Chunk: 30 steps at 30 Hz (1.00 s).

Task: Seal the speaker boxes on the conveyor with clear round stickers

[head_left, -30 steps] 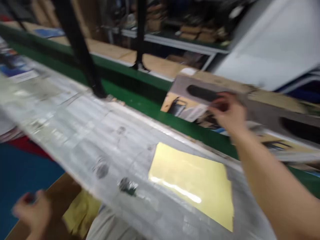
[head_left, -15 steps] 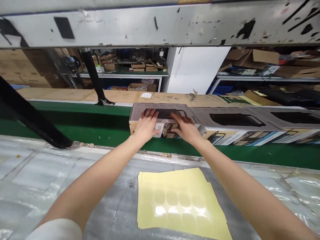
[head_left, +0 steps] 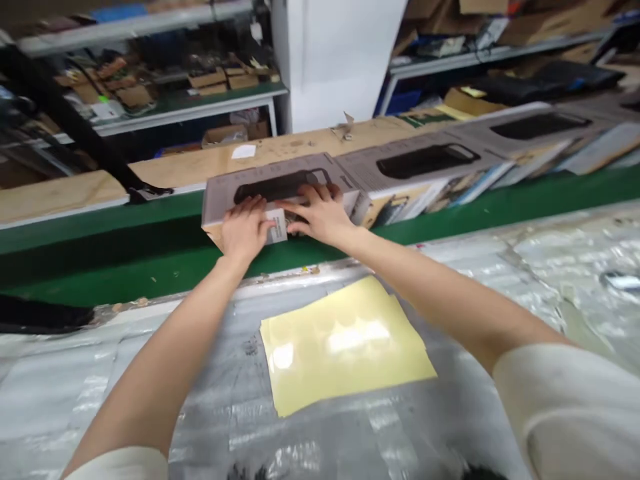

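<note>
A grey printed box (head_left: 273,183) with a black device pictured on its top lies on a green strip (head_left: 150,257). My left hand (head_left: 244,230) rests on its front edge near the left corner, fingers laid flat over the top. My right hand (head_left: 323,215) lies on the same edge farther right, fingers stretched and apart, with the index finger pointing left. A white label (head_left: 277,225) shows on the front face between the hands. Near me, a stack of yellow sheets with clear round stickers (head_left: 345,347) lies on the plastic-covered table (head_left: 210,400).
More boxes of the same print, including a neighbouring box (head_left: 425,160), stand in a row to the right. A black post (head_left: 95,133) rises at the left. Behind runs a tan ledge (head_left: 295,143) with a paper scrap (head_left: 244,151); cluttered shelves stand beyond.
The view has tilted down and turned, so the overhead beam is out of sight. My right hand has shifted left along the box edge, closer to the label and my left hand.
</note>
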{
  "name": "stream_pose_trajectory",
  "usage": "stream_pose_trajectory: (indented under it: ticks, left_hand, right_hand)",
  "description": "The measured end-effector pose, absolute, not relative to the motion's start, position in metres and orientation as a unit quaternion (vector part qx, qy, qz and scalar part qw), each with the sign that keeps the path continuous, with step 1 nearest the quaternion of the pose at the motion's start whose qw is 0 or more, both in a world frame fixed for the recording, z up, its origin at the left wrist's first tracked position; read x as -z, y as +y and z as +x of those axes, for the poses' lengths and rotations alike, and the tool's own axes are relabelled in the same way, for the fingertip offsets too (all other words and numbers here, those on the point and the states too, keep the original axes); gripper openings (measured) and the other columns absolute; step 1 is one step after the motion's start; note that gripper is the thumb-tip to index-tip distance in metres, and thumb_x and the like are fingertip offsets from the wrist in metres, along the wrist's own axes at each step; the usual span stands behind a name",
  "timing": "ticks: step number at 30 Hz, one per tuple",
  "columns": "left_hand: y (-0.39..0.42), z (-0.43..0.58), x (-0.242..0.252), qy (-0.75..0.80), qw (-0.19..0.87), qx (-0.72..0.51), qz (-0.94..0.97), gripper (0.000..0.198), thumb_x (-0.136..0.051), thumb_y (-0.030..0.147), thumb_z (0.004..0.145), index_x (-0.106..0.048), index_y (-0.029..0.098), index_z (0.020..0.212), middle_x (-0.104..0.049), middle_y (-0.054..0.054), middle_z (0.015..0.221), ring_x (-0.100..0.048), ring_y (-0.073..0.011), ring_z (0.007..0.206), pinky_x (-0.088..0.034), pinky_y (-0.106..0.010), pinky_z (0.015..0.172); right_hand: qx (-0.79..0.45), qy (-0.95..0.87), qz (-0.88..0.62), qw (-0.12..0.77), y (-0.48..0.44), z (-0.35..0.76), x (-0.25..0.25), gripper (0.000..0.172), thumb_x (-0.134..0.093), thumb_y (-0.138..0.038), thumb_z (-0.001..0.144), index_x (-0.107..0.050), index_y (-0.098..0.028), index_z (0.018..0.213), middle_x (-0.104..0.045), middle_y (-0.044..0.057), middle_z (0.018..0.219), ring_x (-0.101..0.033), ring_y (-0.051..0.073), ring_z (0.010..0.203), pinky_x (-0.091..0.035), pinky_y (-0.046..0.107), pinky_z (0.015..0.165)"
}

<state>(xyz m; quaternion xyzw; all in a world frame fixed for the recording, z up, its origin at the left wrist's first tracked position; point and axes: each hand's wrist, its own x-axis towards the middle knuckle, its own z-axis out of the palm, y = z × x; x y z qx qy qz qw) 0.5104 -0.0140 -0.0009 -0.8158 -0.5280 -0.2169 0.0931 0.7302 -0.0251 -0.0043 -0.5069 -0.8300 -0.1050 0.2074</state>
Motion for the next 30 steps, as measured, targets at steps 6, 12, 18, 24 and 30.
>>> stream_pose_trajectory:
  ticks: [6,12,18,24,30]
  left_hand:
    - [-0.029,0.516,-0.021,-0.518,0.120,0.137,-0.836,0.054,-0.048,0.037,0.104,-0.047,0.033,0.158,-0.052,-0.017,0.156,-0.050,-0.0425,0.139,-0.040,-0.060,0.109]
    - [-0.021,0.528,-0.048,-0.542,0.090,0.084,-0.831,0.056,-0.064,0.041,0.095,-0.056,0.035,0.151,-0.058,-0.019,0.143,-0.050,-0.0488,0.134,-0.041,-0.067,0.105]
    - [-0.054,0.500,-0.046,-0.516,0.026,0.206,-0.831,0.039,-0.056,0.049,0.100,-0.069,0.027,0.129,-0.068,-0.014,0.128,-0.053,-0.0383,0.134,-0.038,-0.060,0.115]
    - [-0.137,0.452,0.027,-0.405,-0.185,0.170,-0.879,0.031,-0.060,0.046,0.100,-0.074,0.022,0.113,-0.066,-0.012,0.132,-0.062,-0.0287,0.126,-0.049,-0.047,0.109]
    - [-0.158,0.450,0.044,-0.357,-0.174,0.190,-0.898,0.032,-0.061,0.045,0.101,-0.074,0.023,0.120,-0.061,-0.013,0.144,-0.051,-0.0311,0.140,-0.035,-0.054,0.122]
  right_hand:
    - [0.034,-0.749,-0.625,0.219,-0.029,0.756,-0.025,0.072,-0.071,-0.054,0.094,-0.053,-0.019,0.154,-0.051,0.023,0.149,-0.039,0.047,0.139,-0.023,0.071,0.112]
    - [-0.039,-0.812,-0.528,0.247,-0.171,0.801,0.018,0.035,-0.062,-0.039,0.102,-0.071,-0.017,0.127,-0.069,0.017,0.126,-0.059,0.035,0.121,-0.047,0.056,0.101]
    - [-0.028,-0.849,-0.468,0.245,-0.281,0.802,0.062,0.029,-0.052,-0.029,0.107,-0.069,-0.017,0.127,-0.068,0.017,0.136,-0.058,0.033,0.133,-0.043,0.060,0.111]
    - [-0.039,-0.857,-0.455,0.240,-0.266,0.771,0.038,0.021,-0.053,-0.019,0.104,-0.072,-0.017,0.094,-0.071,0.016,0.113,-0.065,0.031,0.107,-0.053,0.050,0.092]
    - [-0.150,-0.903,-0.370,0.161,-0.237,0.682,0.034,0.017,-0.058,-0.005,0.096,-0.071,-0.015,0.094,-0.066,0.008,0.093,-0.063,0.022,0.083,-0.051,0.032,0.071]
